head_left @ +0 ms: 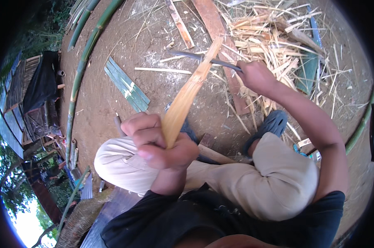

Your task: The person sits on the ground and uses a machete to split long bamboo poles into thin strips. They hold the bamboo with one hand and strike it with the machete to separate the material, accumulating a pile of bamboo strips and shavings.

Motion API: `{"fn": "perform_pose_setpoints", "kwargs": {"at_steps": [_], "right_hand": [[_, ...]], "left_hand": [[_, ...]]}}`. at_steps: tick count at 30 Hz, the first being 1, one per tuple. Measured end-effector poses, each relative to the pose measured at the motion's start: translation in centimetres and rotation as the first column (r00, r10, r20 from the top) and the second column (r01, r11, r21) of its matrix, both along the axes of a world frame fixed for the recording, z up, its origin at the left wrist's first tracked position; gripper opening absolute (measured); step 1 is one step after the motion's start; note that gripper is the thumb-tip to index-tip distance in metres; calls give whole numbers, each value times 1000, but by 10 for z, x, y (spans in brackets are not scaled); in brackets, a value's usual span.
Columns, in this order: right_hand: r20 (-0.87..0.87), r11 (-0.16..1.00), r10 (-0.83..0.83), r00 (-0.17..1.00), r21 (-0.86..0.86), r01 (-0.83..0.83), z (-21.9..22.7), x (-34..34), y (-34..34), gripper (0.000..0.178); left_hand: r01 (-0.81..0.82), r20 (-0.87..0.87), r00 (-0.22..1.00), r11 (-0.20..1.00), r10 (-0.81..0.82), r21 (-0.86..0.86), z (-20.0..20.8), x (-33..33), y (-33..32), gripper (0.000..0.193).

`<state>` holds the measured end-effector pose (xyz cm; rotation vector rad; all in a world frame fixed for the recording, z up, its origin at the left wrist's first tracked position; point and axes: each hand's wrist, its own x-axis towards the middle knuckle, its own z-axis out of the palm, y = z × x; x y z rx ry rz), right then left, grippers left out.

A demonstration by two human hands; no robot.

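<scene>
My left hand (158, 142) is closed round the near end of a flat, pale strip of split bamboo or wood (186, 96). The strip slants up and away to the right, narrowing toward its far end. In my right hand (257, 77) is the handle end of a long dark knife (225, 63). Its blade crosses the strip near the narrow far end and points left. The blade meets the strip there; how deep its edge sits cannot be made out. My fingers hide both the knife's handle and the strip's near end.
A heap of pale shavings and split strips (273, 51) lies at the far right beside a brown board (214, 25). Green bamboo slats (127, 84) rest on the dirt to the left. A long green bamboo pole (81, 66) runs along the left. My sandalled foot (267, 128) is near the heap.
</scene>
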<state>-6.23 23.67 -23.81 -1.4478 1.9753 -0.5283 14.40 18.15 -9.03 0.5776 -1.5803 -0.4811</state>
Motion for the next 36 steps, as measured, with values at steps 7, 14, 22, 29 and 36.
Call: {"fn": "perform_pose_setpoints", "kwargs": {"at_steps": [7, 14, 22, 29, 36], "right_hand": [[-143, 932, 217, 966, -265, -249, 38, 41, 18, 22], [-59, 994, 21, 998, 104, -15, 27, 23, -8, 29], [-274, 984, -53, 960, 149, 96, -81, -81, 1, 37], [86, 976, -187, 979, -99, 195, -38, -1, -7, 54], [121, 992, -19, 992, -121, 34, 32, 32, 7, 37]], "left_hand": [[-97, 15, 995, 993, 98, -65, -7, 9, -6, 38], [-124, 17, 992, 991, 124, 57, -5, 16, -10, 40], [2, 95, 995, 995, 8, -103, -8, 9, 4, 39], [208, -45, 977, 977, -207, 36, -7, 12, -13, 37], [625, -141, 780, 747, -610, 228, -9, 35, -11, 43]]}}
